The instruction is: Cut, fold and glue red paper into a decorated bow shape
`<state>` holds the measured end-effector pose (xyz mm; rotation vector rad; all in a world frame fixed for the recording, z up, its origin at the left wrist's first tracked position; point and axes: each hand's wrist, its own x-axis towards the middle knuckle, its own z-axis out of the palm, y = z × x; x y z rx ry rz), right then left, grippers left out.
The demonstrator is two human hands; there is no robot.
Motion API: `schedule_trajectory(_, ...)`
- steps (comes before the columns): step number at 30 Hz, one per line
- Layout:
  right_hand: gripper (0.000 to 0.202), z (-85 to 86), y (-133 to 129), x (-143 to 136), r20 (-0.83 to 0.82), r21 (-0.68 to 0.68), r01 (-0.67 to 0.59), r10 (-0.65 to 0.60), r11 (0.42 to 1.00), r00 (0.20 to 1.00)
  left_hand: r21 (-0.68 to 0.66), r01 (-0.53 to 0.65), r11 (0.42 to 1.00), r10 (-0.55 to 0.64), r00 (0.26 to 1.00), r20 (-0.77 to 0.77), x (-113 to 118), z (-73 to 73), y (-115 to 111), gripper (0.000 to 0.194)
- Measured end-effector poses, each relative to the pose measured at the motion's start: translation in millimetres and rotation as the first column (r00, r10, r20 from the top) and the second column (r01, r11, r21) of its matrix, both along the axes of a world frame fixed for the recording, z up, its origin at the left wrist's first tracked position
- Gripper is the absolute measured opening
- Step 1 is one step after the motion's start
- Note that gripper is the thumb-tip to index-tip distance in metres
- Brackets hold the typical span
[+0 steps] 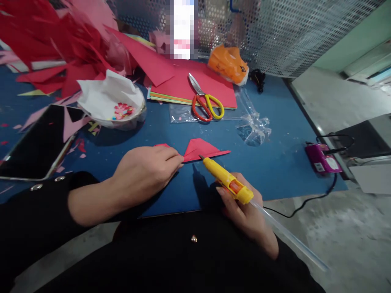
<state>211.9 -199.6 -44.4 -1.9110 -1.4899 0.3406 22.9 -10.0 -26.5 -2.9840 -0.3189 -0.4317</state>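
Observation:
My left hand (151, 169) is closed on the left part of a folded red paper piece (200, 148), pinching it near the front of the blue table. In my right hand (241, 203) is a yellow hot glue gun (226, 177), its dark nozzle at the paper's lower fold. A long clear glue stick (290, 234) sticks out of the gun's back end. Whether the nozzle touches the paper I cannot tell. Beyond the paper lie scissors (203, 99) with one red and one yellow handle, resting on a stack of coloured paper (183, 81).
A bowl (134, 116) lined with white paper holds small paper bits. Left of it lies a smartphone (30, 140), with red and pink paper scraps (70, 44) behind. An orange packet (229, 63) stands at the back. A purple box (322, 156) with cables sits at the right edge.

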Motion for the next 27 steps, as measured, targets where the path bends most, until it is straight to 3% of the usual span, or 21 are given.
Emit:
schedule_trajectory(5,0.017,6.3,3.1,-5.1,0.010,-0.010,-0.067,0.067,0.998,0.998,-0.118,-0.133,0.984,0.134,0.991,-0.003,-40.4,13.7,0.4,0.029)
schedule_trajectory(12,0.016,11.8,24.3,-25.3,0.040,-0.033,-0.203,0.204,0.979,0.978,-0.007,-0.157,0.988,0.157,0.987,0.040,-85.1,-8.8,-6.6,0.028)
schedule_trajectory(17,0.017,15.8,46.1,-43.1,0.052,-0.115,-0.316,0.323,0.942,0.945,0.003,-0.096,0.995,0.096,0.994,0.043,-99.1,-23.9,-0.5,0.025)
schedule_trajectory(23,0.019,14.2,56.8,-52.9,0.109,-0.172,-0.380,0.401,0.909,0.910,0.021,0.017,1.000,-0.019,0.995,0.096,-102.5,-28.7,1.1,0.029)
schedule_trajectory(27,0.022,10.6,56.3,-53.1,0.134,-0.154,-0.381,0.401,0.912,0.906,0.012,-0.058,0.998,0.057,0.997,0.057,-101.9,-31.2,-5.1,0.041)
